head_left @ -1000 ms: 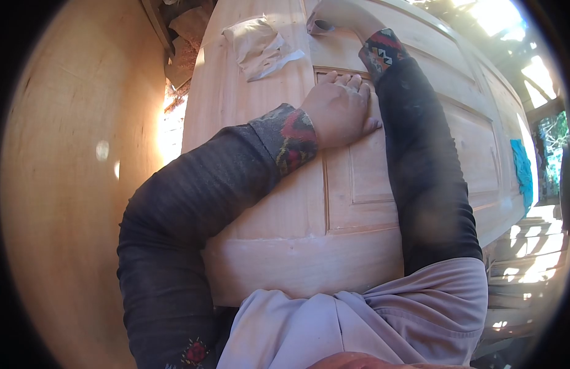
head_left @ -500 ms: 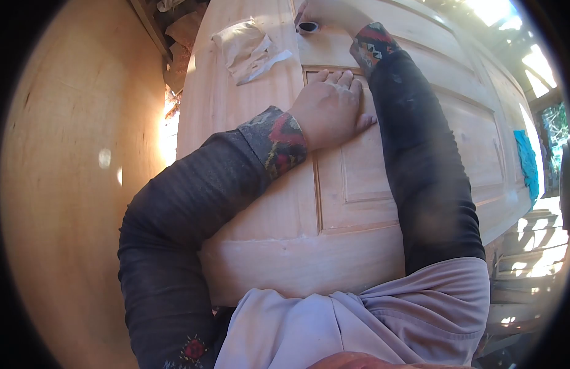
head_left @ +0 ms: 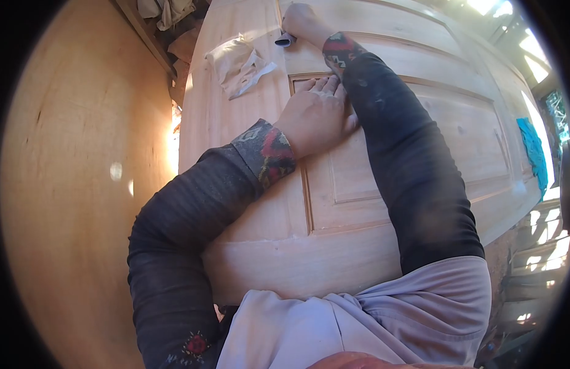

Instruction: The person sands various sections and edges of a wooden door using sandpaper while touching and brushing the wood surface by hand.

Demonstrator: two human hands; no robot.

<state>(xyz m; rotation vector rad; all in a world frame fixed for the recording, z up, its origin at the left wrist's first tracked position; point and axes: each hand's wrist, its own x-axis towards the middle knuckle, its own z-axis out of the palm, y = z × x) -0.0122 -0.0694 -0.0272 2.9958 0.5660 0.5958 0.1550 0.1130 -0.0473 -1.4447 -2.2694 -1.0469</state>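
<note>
A pale wooden panelled door (head_left: 254, 218) lies in front of me. My left hand (head_left: 315, 117) rests flat on its near panel, fingers stretched out and the thumb apart. Farther off, at the top of the view, my right hand (head_left: 304, 23) is closed around a small rolled piece of sandpaper (head_left: 285, 40). One dark, curled end of the roll sticks out beside the hand, against the door's frame. The rest of the roll is hidden under the fingers. My right forearm reaches across the door, just right of my left hand.
A crumpled, torn sheet of brownish paper (head_left: 239, 66) lies on the door's left side. Blue cloth (head_left: 532, 157) hangs at the right edge. A large plywood sheet (head_left: 82, 184) stands on the left. Slatted boards (head_left: 534, 258) lie in patchy sunlight at lower right.
The view has shifted slightly, bringing more of my right hand into sight. The right hand and the sandpaper have moved a little left and nearer along the door. My left hand stays on the panel.
</note>
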